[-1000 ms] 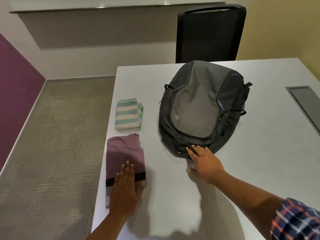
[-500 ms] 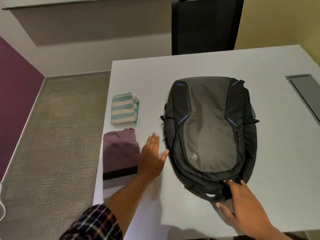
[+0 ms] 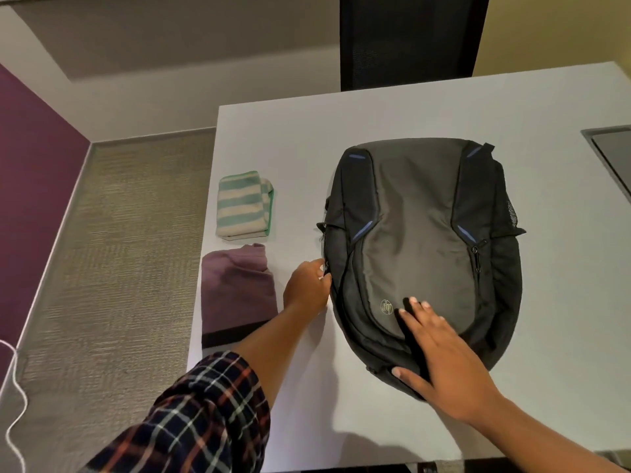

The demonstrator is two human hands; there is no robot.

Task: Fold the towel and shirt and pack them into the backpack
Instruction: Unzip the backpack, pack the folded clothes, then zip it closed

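A grey backpack [image 3: 420,233] lies flat in the middle of a white surface [image 3: 563,302]. The left hand [image 3: 305,290] pinches its left side with curled fingers. The right hand [image 3: 444,367] presses flat on its near end. A folded towel [image 3: 242,206] and shirt [image 3: 235,291] lie along the left edge.

The backpack [image 3: 420,233] is grey and black, the towel [image 3: 242,204] green-striped, the shirt [image 3: 235,288] mauve.

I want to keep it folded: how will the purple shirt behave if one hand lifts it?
The shirt is soft layered cloth, so it probably sags and may unfold if lifted by one edge. It looks thin, so likely light. Lying flat near the edge of the table, it should not roll, but a push might slide it off.
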